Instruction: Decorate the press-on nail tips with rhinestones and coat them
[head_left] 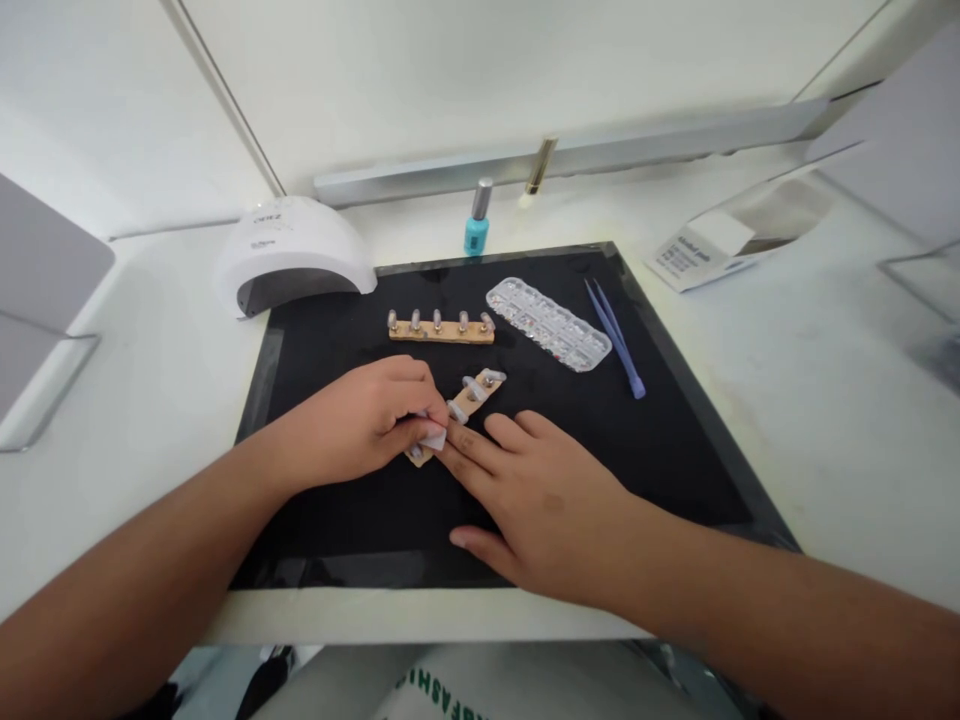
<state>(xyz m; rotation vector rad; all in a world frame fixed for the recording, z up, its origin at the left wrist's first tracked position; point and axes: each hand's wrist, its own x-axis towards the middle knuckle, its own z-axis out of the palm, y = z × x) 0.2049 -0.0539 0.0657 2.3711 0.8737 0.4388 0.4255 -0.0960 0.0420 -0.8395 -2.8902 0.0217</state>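
My left hand (375, 415) pinches a small white pad (435, 437) over a slanted wooden strip (471, 398) that bears clear nail tips. The fingertips of my right hand (525, 490) meet the pad and the strip; its index and middle fingers are stretched out, and the thumb lies apart on the black mat (337, 530). Part of the strip is hidden beneath my hands. Behind it, a second wooden strip (442, 332) with several nail tips lies level across the mat.
A white lamp (300, 240) stands at the back left. Beyond the mat are a blue bottle (477, 225) and a gold-capped tube (540, 168). At right lie a clear gem case (547, 322), blue tweezers (616, 340) and an open white box (705, 245).
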